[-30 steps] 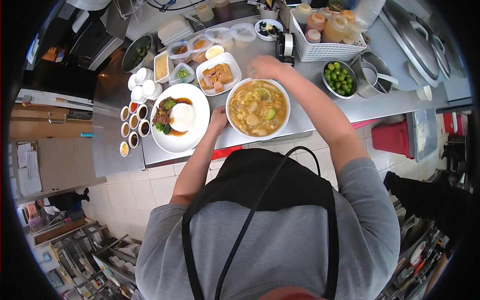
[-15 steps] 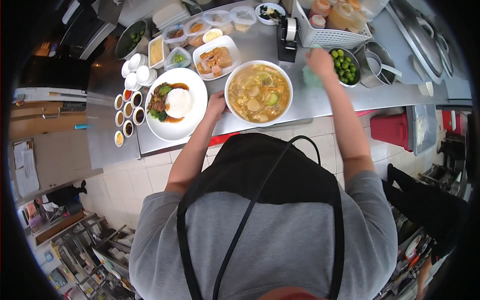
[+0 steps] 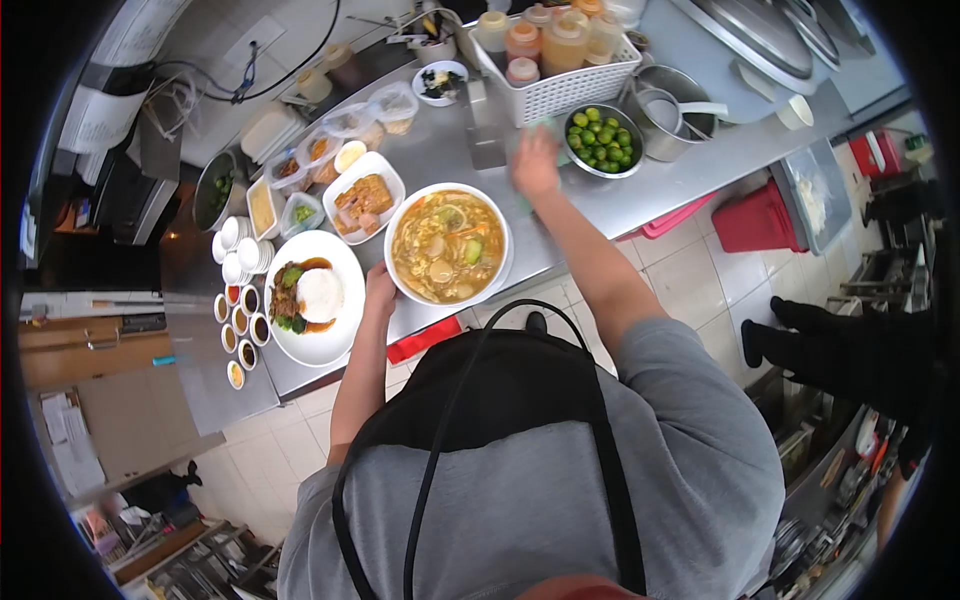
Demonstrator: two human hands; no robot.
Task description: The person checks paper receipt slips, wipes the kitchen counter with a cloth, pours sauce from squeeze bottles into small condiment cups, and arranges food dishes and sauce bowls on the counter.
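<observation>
Bowl [image 3: 509,240]: one, full of soup, at the front edge of the counter [image 3: 610,208], directly before you.

Left hand [image 3: 380,288]: yours, at the bowl's left side; fingers partly hidden, so whether they pinch the wall or merely rest there cannot be told.

Plate [image 3: 352,285]: one, with rice and garnish, left of the bowl and beyond your left hand.

Right hand [image 3: 536,165]: yours, stretched past the bowl, down at the counter; fingers blurred, so whether they bunch the cloth or press it flat cannot be told.

Cloth [image 3: 553,128]: one, pale green, mostly covered by your right hand.

Change, noted: a second ago your right hand was at the bowl's far rim; now it is out beside the limes [image 3: 600,140], at the cloth. Your left has stayed by the bowl. In effect, the work is split: any steadying of the soup falls to your left, and a knock there could spill it.

Fried pieces [image 3: 363,203]: in a white dish, beyond plate and bowl.

Pot [image 3: 670,148]: one, right of the limes.

Basket [image 3: 570,98]: one, white, loaded with bottles [image 3: 565,45], farthest listed.
</observation>
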